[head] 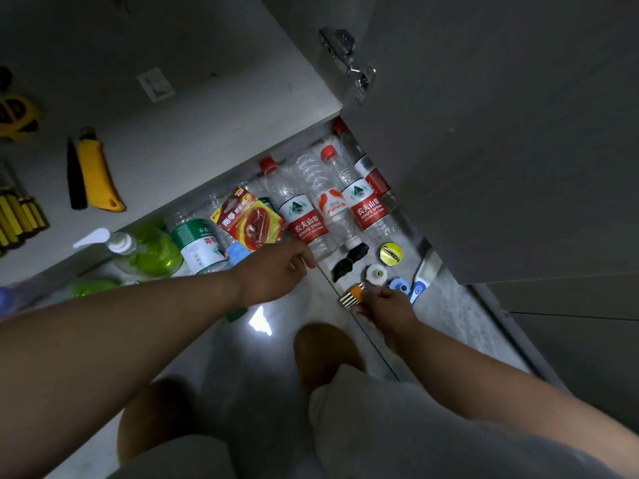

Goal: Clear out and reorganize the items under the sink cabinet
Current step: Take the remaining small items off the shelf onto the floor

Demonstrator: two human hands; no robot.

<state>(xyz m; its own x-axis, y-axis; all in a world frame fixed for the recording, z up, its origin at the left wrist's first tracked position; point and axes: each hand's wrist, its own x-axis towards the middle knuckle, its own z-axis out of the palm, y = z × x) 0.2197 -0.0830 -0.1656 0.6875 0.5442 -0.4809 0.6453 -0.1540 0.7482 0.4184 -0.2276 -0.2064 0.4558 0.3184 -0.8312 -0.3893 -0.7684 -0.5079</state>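
Several empty plastic water bottles lie side by side on the cabinet floor [449, 305], among them a red-labelled bottle [306, 219] and a green-labelled bottle [198, 242]. A red and yellow blister pack [249, 219] rests on top of them. My left hand [276, 271] reaches in, its fingertips at the base of the red-labelled bottle, with nothing visibly held. My right hand [387, 307] pinches a small orange pack with metal pins [352, 293] at the cabinet's front edge.
A black bundle [349, 261], yellow round tin [390, 253], white cap [376, 273], blue disc [401, 285] and brush [427, 271] lie beside my right hand. A green soap dispenser [152, 254] stands left. The open door [501, 150] hangs right. A yellow utility knife [98, 174] lies on the counter.
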